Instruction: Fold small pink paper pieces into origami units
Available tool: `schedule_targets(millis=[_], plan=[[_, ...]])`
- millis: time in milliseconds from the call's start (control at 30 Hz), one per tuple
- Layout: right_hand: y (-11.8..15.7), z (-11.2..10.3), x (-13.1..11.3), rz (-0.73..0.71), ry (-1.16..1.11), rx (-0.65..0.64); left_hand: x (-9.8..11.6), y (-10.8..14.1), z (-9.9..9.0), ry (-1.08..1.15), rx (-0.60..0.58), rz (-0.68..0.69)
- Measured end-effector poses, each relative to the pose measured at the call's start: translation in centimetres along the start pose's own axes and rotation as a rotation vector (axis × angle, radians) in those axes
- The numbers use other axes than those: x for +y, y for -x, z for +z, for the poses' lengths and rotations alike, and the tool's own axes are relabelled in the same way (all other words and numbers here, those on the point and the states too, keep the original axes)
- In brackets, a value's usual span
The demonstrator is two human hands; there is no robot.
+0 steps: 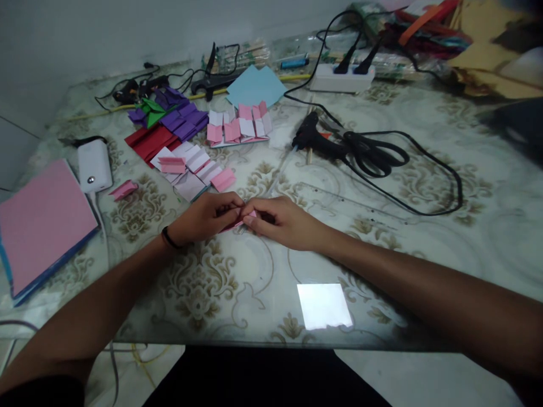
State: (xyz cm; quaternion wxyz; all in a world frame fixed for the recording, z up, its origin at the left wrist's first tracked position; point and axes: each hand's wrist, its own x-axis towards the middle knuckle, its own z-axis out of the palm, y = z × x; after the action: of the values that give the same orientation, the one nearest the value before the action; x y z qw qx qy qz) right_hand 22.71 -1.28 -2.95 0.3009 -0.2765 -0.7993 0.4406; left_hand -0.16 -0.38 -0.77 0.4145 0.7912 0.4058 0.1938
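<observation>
My left hand (pixel 210 217) and my right hand (pixel 282 220) meet over the middle of the table, thumbs and fingers pinched on one small piece of folded pink paper (pixel 233 226). Most of that paper is hidden by my fingers. Just beyond my left hand lie pink and white folded papers (pixel 195 167). Another row of pink and white folded pieces (pixel 240 125) sits farther back, beside purple folded papers (pixel 184 120) and red folded paper (pixel 153 141). A single small pink folded piece (pixel 124 190) lies to the left.
A black glue gun (pixel 318 138) with a coiled cord lies at the back right, near a white power strip (pixel 343 78). Pink sheets (pixel 46 226) are stacked at left by a white power bank (pixel 94 165). Light blue paper (pixel 257 86) and pliers (pixel 212 82) are behind.
</observation>
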Motion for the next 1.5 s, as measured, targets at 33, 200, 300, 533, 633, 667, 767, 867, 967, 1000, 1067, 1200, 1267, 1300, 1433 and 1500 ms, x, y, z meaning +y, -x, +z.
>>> schedule_targets(millis=[33, 200, 300, 533, 633, 667, 767, 867, 967, 1000, 1067, 1200, 1267, 1300, 1433, 1500], plan=[[0.01, 0.01, 0.0, -0.003, -0.001, 0.004, -0.02, 0.01, 0.01, 0.004, -0.001, -0.001], [0.01, 0.11, 0.03, -0.014, 0.005, 0.019, -0.09, 0.02, -0.01, 0.021, -0.012, -0.016], [-0.01, 0.13, -0.01, -0.013, 0.006, 0.019, -0.12, 0.0, -0.02, 0.018, -0.013, -0.012], [0.03, 0.03, -0.02, 0.0, -0.005, 0.007, -0.03, -0.05, 0.03, 0.014, 0.0, 0.005], [0.04, 0.04, -0.02, 0.005, 0.005, 0.008, 0.0, -0.04, 0.06, 0.013, 0.004, 0.003], [0.03, 0.04, -0.02, 0.004, 0.006, 0.009, -0.01, -0.03, 0.07, 0.014, 0.002, 0.001], [0.03, 0.05, 0.05, -0.005, 0.008, 0.009, -0.05, 0.0, 0.08, 0.013, -0.002, -0.002], [0.05, 0.07, 0.17, -0.01, 0.006, 0.009, -0.09, 0.02, 0.06, 0.005, -0.002, 0.001], [0.07, 0.08, 0.21, -0.007, 0.005, 0.013, -0.07, 0.03, 0.03, 0.009, -0.006, -0.002], [0.08, 0.07, 0.19, -0.006, 0.006, 0.014, -0.05, 0.03, 0.02, 0.014, -0.007, -0.004], [0.07, 0.05, 0.14, -0.005, 0.004, 0.013, 0.02, 0.03, 0.01, 0.025, -0.009, -0.008], [0.03, 0.01, 0.07, 0.005, -0.003, 0.003, 0.07, 0.02, 0.01, 0.023, -0.011, -0.017], [0.04, 0.01, 0.09, 0.008, -0.003, 0.001, 0.01, 0.01, 0.02, 0.019, -0.012, -0.017], [0.04, 0.01, 0.09, 0.007, -0.002, 0.003, -0.03, 0.01, 0.03, 0.018, -0.01, -0.013], [0.05, 0.03, 0.06, 0.004, -0.001, 0.004, -0.17, 0.04, 0.03, 0.017, -0.006, -0.006], [0.03, 0.06, 0.03, 0.006, -0.003, 0.005, -0.19, 0.04, 0.04, 0.022, -0.01, -0.011]])
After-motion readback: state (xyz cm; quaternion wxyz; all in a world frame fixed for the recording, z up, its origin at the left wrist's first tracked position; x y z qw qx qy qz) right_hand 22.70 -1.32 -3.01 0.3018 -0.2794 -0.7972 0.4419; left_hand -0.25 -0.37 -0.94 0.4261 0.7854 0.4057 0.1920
